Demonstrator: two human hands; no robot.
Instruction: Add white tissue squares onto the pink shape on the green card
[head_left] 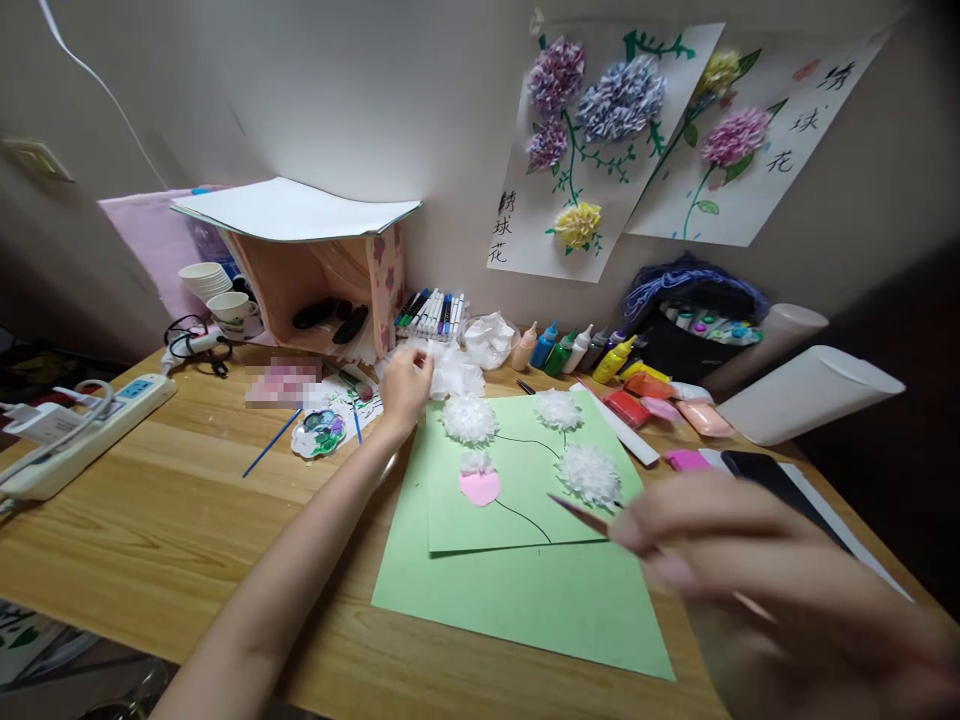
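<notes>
My left hand point(407, 385) reaches to a pile of white tissue paper point(454, 372), its fingers pressed together at the edge; what they hold is too small to make out. Close to the camera and blurred, my right hand point(720, 560) pinches a thin pointed stick point(576, 514) above the green paper point(525, 600). A smaller green sheet point(457, 530) lies on top, bearing three fluffy white paper flowers point(469, 419) and drawn stem lines. On its left, a pink round patch point(480, 487) has a small white tuft at its top.
Paint bottles point(561, 354), marker pens point(431, 313) and an open-fronted box point(300, 260) stand along the wall. A paint palette point(319, 432) lies left of my left arm. A phone point(780, 490) and clay packets point(626, 408) are at the right, a power strip point(97, 435) far left.
</notes>
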